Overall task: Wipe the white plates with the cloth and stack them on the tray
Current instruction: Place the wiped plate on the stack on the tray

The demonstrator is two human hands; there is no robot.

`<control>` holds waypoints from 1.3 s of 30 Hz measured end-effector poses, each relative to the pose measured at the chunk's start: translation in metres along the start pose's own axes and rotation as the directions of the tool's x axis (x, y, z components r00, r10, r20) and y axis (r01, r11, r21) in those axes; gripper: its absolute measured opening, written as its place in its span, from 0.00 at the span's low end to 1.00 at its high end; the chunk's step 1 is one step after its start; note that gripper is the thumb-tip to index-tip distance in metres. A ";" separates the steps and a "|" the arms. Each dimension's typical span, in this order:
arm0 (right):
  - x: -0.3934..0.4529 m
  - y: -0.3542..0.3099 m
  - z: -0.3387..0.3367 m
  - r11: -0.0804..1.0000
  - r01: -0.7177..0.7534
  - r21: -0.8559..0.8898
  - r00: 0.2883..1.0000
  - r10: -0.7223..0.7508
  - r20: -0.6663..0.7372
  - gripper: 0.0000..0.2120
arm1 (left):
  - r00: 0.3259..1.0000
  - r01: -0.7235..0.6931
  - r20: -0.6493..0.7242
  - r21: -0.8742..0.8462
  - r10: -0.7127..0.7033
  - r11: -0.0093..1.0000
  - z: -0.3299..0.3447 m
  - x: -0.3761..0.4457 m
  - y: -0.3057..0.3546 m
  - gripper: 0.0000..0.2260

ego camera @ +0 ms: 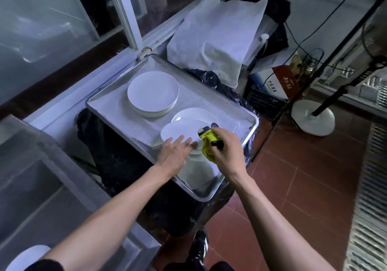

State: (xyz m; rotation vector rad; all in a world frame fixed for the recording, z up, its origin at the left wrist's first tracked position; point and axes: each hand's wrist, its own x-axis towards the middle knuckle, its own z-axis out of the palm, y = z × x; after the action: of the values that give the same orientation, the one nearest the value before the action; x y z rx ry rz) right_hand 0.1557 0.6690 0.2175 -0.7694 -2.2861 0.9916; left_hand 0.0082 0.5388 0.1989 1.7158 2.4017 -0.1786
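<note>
A metal tray (100,105) lined with mesh holds a neat stack of white plates (153,91) at its far left. Nearer me, a tilted white plate (180,129) lies on top of a second plate pile (195,113). My left hand (174,152) rests on this top plate's near edge with its fingers stretched out flat. Just to the right, my right hand (225,151) grips a bunched yellow cloth (208,143) with dark trim at the plate's right rim.
The tray sits over a bin lined with a black bag (117,157). White bags (215,40) and a cardboard box (274,82) stand behind it. A fan base (313,118) is on the red tiled floor at right. Glass-fronted cabinets (41,30) line the left.
</note>
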 end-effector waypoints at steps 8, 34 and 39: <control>0.008 0.012 0.000 0.999 0.016 0.039 0.999 -0.018 0.042 0.19 | 0.993 -0.011 0.118 0.104 -0.001 0.995 0.023 0.018 0.005 0.32; 0.008 0.021 -0.010 0.993 0.018 0.121 0.999 -0.023 0.040 0.15 | 0.983 0.011 0.180 0.121 -0.032 0.993 0.040 0.040 0.013 0.29; 0.011 0.017 -0.012 0.993 0.020 0.118 0.996 -0.029 0.082 0.19 | 0.994 0.055 0.090 0.047 -0.059 0.997 0.034 0.023 0.009 0.19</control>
State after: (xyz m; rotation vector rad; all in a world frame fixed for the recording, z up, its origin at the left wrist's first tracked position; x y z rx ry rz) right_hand 0.1607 0.6914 0.2140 -0.6610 -2.2782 1.1557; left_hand 0.0120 0.5559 0.1605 1.6213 2.3986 -0.3134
